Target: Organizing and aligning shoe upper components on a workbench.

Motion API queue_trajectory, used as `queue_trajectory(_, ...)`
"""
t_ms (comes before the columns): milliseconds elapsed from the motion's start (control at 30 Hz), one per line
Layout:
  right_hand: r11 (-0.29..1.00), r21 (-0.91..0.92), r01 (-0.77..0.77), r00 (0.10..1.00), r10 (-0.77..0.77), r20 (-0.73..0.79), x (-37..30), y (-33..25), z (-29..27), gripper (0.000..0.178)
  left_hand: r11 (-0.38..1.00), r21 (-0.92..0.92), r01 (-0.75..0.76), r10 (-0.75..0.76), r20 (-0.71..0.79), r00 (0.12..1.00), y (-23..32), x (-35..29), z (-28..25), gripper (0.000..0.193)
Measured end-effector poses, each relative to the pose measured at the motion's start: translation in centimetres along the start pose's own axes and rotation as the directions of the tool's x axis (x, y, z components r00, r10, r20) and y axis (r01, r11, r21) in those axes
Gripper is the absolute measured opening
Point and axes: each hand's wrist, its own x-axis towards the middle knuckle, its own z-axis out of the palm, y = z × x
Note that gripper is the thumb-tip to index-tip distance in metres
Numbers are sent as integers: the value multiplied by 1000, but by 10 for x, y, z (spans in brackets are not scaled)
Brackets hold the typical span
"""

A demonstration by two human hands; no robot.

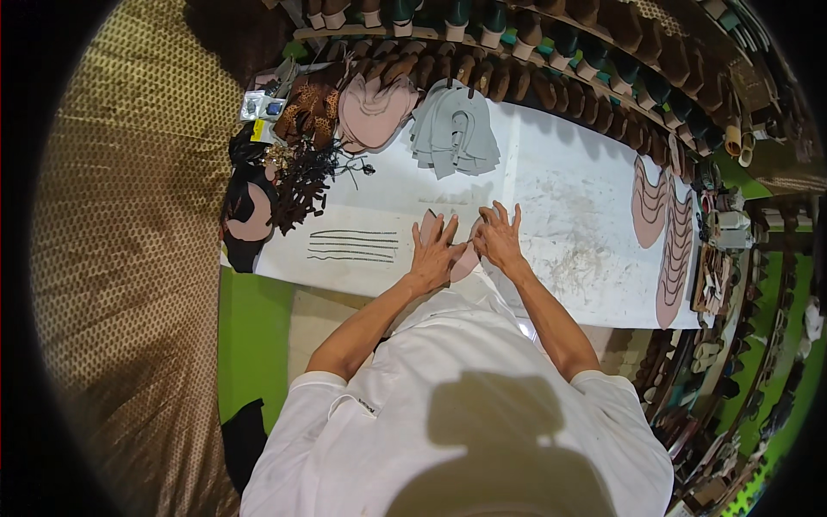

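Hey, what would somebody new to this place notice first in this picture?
Probably the gold patterned cloth filling the left side, and the rows of heeled shoes along the top. Near the front edge of the white tabletop, the left hand and right hand are at a pink cut piece. Overlapping pink cutouts line the tabletop's right end.

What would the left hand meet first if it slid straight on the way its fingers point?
The left hand would probably meet the stack of pale grey pieces across the white tabletop first, though depth is uncertain here.
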Motion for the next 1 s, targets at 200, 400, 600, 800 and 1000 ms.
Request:
queue_trajectory(200, 1000, -21, 19, 1000, -19, -7, 1, 1, 1, 9, 999, 21, -25, 26, -61, 998, 2, -2, 3, 62)
queue_trajectory(400, 998, -44, 43, 999, -44, -14, 3, 0, 1, 10, 996, 89, -13, 16, -41, 999, 3, 0, 8, 65)
queue_trajectory(600, 994, -62, 88, 995, -90, -30, 7, 2, 2, 9, 996, 86, -35, 40, -59, 997, 6, -1, 6, 63)
queue_trajectory(800, 989, -109, 98, 995, -97, 17, 13, 3, 1, 9, 994, 104, -47, 53, -53, 997, 9, 4, 2, 59)
queue_trajectory(1000, 998, -43, -38, 999, 38, -1, 2, -4, -8, 17, 994, 111, -9, 6, 28, 1000, 13, 6, 2, 58)
